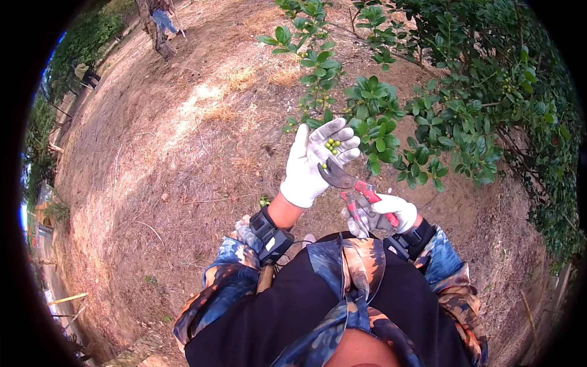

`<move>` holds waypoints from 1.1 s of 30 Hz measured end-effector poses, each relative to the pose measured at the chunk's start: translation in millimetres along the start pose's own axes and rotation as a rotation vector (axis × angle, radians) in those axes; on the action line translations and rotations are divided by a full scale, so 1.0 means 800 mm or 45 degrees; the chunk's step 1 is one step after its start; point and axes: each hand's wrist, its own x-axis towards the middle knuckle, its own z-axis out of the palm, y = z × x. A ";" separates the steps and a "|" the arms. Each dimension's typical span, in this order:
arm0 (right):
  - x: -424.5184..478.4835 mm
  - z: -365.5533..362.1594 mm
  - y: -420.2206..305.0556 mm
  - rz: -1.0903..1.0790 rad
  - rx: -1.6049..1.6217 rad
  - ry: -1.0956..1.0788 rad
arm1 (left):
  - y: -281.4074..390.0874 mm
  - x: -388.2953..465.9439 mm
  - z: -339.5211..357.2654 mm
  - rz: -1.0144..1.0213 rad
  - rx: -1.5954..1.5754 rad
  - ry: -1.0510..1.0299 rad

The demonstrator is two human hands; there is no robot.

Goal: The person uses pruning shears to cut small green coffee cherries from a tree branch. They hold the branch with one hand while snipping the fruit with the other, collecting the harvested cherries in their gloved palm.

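Observation:
My left hand (306, 169), in a white glove, is turned palm up with its fingers slightly curled. Several small green berries (333, 146) lie in that palm, one of them close to the shears' blade. In my gloved right hand (398, 214) are bypass pruning shears (363, 185) with worn red handles. Their handles are spread, and the dark curved blade reaches over the heel of my left palm. Just beyond my left fingertips hangs a leafy green branch (376, 137) of a shrub.
The dense shrub (481, 101) bearing green berries fills the upper right. Dry ground (183, 183) with straw and twigs slopes around me. A tree trunk (155, 32) stands at the upper left, with a person (164, 19) behind it. Another person (84, 73) is farther left.

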 end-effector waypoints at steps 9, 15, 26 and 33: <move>-0.003 -0.010 0.002 0.012 0.015 0.031 | -0.001 0.000 -0.003 -0.034 -0.035 -0.049; -0.004 -0.020 0.002 -0.004 0.015 0.107 | 0.000 0.001 0.000 -0.031 -0.026 -0.058; 0.001 -0.015 -0.002 0.013 -0.052 0.035 | -0.002 0.002 -0.001 -0.001 -0.056 0.000; 0.000 -0.008 -0.004 -0.004 -0.108 0.069 | -0.002 0.002 0.001 -0.021 -0.069 -0.009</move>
